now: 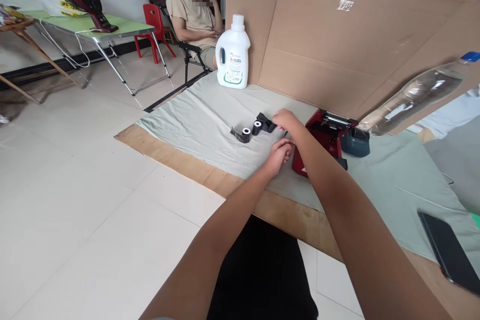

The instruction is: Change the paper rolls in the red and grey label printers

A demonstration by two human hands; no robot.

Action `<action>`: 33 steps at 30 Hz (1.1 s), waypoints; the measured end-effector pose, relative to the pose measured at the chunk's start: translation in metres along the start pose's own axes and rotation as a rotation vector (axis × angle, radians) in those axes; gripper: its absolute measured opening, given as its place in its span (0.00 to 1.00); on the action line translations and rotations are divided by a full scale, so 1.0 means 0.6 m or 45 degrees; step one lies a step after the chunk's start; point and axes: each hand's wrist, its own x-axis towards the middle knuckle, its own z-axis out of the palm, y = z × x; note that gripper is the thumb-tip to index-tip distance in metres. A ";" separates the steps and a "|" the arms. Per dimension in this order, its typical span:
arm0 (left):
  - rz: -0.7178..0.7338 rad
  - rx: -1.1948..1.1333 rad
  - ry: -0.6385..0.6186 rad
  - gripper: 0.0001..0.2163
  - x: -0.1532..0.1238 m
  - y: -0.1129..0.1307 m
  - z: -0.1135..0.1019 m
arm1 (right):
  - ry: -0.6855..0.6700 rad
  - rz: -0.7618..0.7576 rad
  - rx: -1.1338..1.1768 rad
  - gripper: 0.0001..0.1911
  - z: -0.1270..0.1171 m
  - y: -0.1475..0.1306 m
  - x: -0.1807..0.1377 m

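Note:
Above the cloth, my right hand [286,119] is closed in a pinch beside a cluster of small black rolls. My left hand [278,156] is just below it, fingers curled together, close to the left side of a red device [300,161]. A thin dark piece [285,134] shows between the two hands; whether either holds it is unclear. Two black rolls with white cores, a nearer roll [246,133] with a loose tail and another roll [256,128], lie left of my hands. Crumpled black material [264,121] lies behind them. My right forearm partly hides the red device.
A cardboard panel [318,35] stands along the back. A white jug [233,60] stands at the back left; a clear plastic bottle [416,95] leans at right. A dark grey piece [356,144] lies by the device, a phone [448,245] near the edge. A person [197,20] sits beyond.

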 end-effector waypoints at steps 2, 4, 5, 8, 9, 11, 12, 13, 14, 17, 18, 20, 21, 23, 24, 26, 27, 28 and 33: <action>0.016 0.010 0.004 0.09 -0.001 0.000 -0.001 | 0.026 -0.039 0.020 0.13 -0.001 0.006 -0.006; 0.026 0.009 0.006 0.09 -0.003 0.002 -0.002 | 0.057 -0.091 0.037 0.11 -0.006 0.011 -0.016; 0.028 0.010 0.010 0.09 -0.005 0.003 -0.003 | 0.078 -0.120 0.050 0.10 -0.009 0.013 -0.022; 0.041 0.019 0.034 0.09 -0.006 0.006 -0.003 | 0.199 -0.227 0.164 0.13 -0.027 0.027 -0.050; 0.049 0.021 0.043 0.09 -0.006 0.006 -0.003 | 0.246 -0.296 0.226 0.14 -0.036 0.037 -0.063; 0.068 0.023 0.057 0.08 -0.005 0.006 -0.002 | 0.302 -0.474 0.356 0.15 -0.057 0.067 -0.098; 0.080 0.025 0.064 0.08 -0.004 0.005 -0.001 | 0.300 -0.577 0.419 0.16 -0.068 0.088 -0.118; 0.096 0.028 0.074 0.09 -0.004 0.005 0.001 | 0.289 -0.659 0.475 0.15 -0.079 0.112 -0.140; 0.115 0.035 0.082 0.09 -0.004 0.005 0.003 | 0.271 -0.723 0.530 0.15 -0.091 0.138 -0.161; 0.221 0.110 0.074 0.12 -0.009 0.006 0.008 | 0.134 -0.786 0.696 0.13 -0.121 0.217 -0.213; 0.286 0.160 0.066 0.13 -0.012 0.006 0.009 | 0.086 -0.767 0.730 0.13 -0.129 0.240 -0.223; 0.451 0.306 0.054 0.13 -0.018 0.004 0.010 | 0.040 -0.700 0.746 0.13 -0.138 0.277 -0.232; 0.547 0.410 0.044 0.12 -0.022 0.003 0.010 | 0.044 -0.667 0.732 0.13 -0.141 0.290 -0.231; 0.734 0.680 -0.013 0.11 -0.028 0.000 0.009 | 0.081 -0.619 0.670 0.12 -0.141 0.306 -0.221; 0.818 0.828 -0.064 0.12 -0.031 -0.002 0.008 | 0.099 -0.604 0.616 0.11 -0.139 0.310 -0.214; 0.965 1.103 -0.195 0.14 -0.034 -0.004 0.006 | 0.117 -0.568 0.483 0.09 -0.134 0.312 -0.202; 1.028 1.206 -0.258 0.15 -0.035 -0.005 0.006 | 0.114 -0.541 0.421 0.09 -0.131 0.311 -0.197; 1.084 1.280 -0.308 0.16 -0.036 -0.006 0.006 | 0.105 -0.512 0.374 0.09 -0.127 0.309 -0.194; 1.209 1.437 -0.266 0.16 -0.033 -0.013 0.002 | 0.100 -0.509 0.302 0.08 -0.115 0.303 -0.194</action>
